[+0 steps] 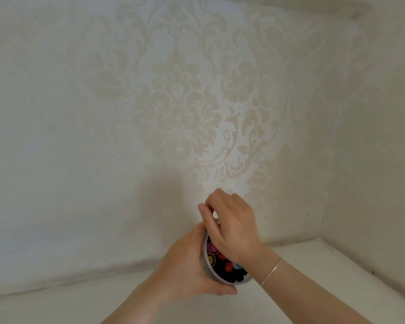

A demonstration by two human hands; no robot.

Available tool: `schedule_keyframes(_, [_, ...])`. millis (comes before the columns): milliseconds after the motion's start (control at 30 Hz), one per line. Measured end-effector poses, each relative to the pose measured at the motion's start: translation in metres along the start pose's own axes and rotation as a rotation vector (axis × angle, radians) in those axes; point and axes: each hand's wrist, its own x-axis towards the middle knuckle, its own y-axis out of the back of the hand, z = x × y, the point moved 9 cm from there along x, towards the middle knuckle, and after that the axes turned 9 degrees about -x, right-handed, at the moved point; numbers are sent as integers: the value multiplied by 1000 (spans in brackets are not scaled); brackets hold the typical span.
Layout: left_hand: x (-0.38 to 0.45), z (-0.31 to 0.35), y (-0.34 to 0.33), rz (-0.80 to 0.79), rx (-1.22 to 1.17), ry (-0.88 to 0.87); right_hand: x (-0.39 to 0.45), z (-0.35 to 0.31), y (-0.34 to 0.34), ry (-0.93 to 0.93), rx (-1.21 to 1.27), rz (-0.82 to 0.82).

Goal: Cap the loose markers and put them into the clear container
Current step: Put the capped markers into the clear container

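Note:
A clear round container (207, 272) is held at the lower middle of the head view, its mouth turned towards me. Several capped markers (222, 263) stand inside it, showing pink, yellow, red, orange and blue cap ends. My left hand (185, 270) grips the container from the left, thumb curled under its rim. My right hand (232, 225) is over the container's far rim with its fingers curled inward; whether they pinch a marker is hidden by the hand.
A pale wall with a cream damask pattern (185, 101) fills most of the view. A white tabletop (313, 265) runs along the bottom into a corner on the right. A thin bracelet (271, 272) is on my right wrist.

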Motion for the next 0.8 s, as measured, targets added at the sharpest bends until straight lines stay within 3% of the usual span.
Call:
schedule_keyframes(133, [3,7,-1,-4,-8,-44,-4,3,-26,-8,-156,-364])
schedule_keyframes(200, [3,5,-1,-3,-9,-43,-6,6,-31,-82,-72,-512])
schedule_keyframes(300, [1,-4,2,14,-9,-6,5,24,-16,-456,411,-463])
schedule_keyframes(367, [0,-9,3,19,-4,8,21,43,10,-565,477,-341])
schedule_keyframes(433, [-1,-10,2,19,-4,18,30,53,25,-574,382,-469])
schedule_keyframes(533, [0,-10,1,24,-7,25,12,41,21,-558,303,-964])
schedule_keyframes(600, [0,-10,0,23,6,34,-10,29,16,-463,113,-1231])
schedule_keyframes(667, [0,-10,0,30,16,39,-18,20,12,-358,-79,-1283])
schedule_keyframes(800, [0,-11,0,57,-7,46,-41,0,-6,-229,-212,-1373])
